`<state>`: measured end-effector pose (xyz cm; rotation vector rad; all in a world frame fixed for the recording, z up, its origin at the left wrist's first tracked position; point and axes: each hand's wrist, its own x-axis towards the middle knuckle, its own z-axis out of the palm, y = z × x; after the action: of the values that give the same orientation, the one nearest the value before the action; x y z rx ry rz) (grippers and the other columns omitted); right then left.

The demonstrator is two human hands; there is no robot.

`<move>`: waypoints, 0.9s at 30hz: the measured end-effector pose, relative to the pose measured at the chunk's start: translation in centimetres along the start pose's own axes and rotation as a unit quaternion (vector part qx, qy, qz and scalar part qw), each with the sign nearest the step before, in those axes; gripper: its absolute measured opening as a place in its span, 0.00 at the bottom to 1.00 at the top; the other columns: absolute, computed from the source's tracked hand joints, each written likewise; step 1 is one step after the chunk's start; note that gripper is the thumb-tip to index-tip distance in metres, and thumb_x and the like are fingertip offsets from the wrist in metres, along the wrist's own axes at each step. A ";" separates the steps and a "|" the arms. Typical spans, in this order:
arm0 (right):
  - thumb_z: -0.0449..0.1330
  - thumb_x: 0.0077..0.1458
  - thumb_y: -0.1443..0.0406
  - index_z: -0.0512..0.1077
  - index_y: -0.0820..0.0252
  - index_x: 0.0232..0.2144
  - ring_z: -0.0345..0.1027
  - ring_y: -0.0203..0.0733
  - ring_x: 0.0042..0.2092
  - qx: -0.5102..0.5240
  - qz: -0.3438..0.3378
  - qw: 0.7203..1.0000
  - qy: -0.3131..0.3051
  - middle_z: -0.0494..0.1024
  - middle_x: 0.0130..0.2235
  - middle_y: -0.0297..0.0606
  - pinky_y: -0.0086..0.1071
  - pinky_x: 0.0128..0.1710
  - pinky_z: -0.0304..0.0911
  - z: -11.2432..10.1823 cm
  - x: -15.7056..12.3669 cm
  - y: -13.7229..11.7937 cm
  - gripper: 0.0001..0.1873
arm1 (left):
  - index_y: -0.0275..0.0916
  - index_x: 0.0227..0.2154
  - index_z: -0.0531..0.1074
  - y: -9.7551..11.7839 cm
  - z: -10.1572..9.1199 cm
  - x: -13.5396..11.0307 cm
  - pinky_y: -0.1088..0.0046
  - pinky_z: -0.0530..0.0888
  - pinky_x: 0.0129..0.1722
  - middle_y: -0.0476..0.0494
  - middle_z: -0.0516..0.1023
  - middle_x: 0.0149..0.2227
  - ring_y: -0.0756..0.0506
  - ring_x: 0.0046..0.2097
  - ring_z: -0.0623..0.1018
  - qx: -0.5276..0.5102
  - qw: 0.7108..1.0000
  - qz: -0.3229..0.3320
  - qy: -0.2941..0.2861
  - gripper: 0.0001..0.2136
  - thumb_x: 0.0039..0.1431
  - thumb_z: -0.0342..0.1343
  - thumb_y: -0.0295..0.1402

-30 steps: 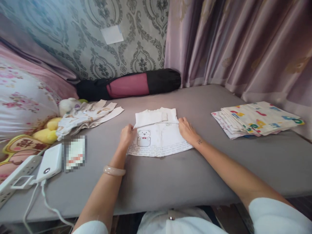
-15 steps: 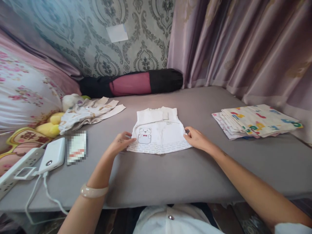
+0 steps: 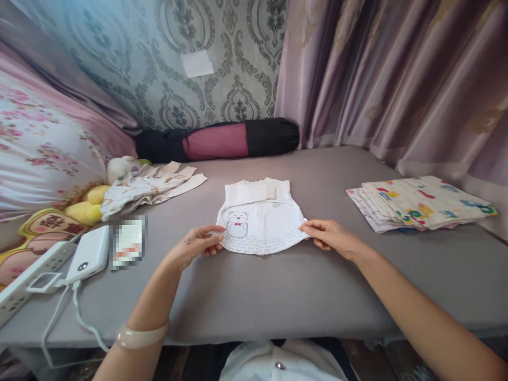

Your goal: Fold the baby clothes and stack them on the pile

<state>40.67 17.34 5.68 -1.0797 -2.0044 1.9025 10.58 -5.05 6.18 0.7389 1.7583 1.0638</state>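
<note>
Currently the left hand [image 3: 198, 244] pinches one hem corner of a small white shirt [image 3: 273, 222] between thumb and fingers, and the right hand [image 3: 329, 236] holds the opposite corner likewise. The shirt lies between both hands on a grey sheet [image 3: 278, 296], a sleeve folded across its upper part, its bear print [image 3: 237, 225] just beside the left hand. Well to the right hand's right sits a stack of folded cloths [image 3: 428, 201]; left of the left hand lies a white power bank [image 3: 90, 251].
</note>
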 end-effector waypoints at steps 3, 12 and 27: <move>0.69 0.45 0.53 0.77 0.61 0.35 0.61 0.27 0.24 0.126 0.004 0.992 0.022 0.76 0.32 0.36 0.22 0.18 0.51 -0.2 0.4 0.0 0.20 | 0.36 0.40 0.76 0.2 0.1 0.7 0.78 0.66 0.26 0.48 0.77 0.27 0.53 0.26 0.72 -0.086 0.995 0.009 0.043 0.23 0.42 0.69 0.42; 0.63 0.55 0.63 0.75 0.51 0.47 0.73 0.38 0.47 0.263 -0.058 0.963 0.013 0.73 0.55 0.36 0.26 0.37 0.71 0.3 1.1 -0.9 0.16 | 0.36 0.38 0.75 1.3 1.3 2.4 0.77 0.73 0.33 0.44 0.80 0.33 0.48 0.36 0.80 -0.238 0.954 0.124 0.131 0.20 0.45 0.69 0.43; 0.64 0.48 0.63 0.69 0.46 0.54 0.75 0.35 0.36 0.175 -0.166 0.969 0.057 0.67 0.60 0.38 0.35 0.41 0.72 1.9 4.4 -1.5 0.28 | 0.40 0.45 0.72 2.2 2.7 5.6 0.70 0.73 0.42 0.39 0.78 0.49 0.43 0.49 0.77 -0.249 0.923 0.253 0.149 0.19 0.55 0.60 0.45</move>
<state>35.80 18.62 5.20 -0.6957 -1.5861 1.8695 10.88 1.51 5.36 0.7449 1.4569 1.9761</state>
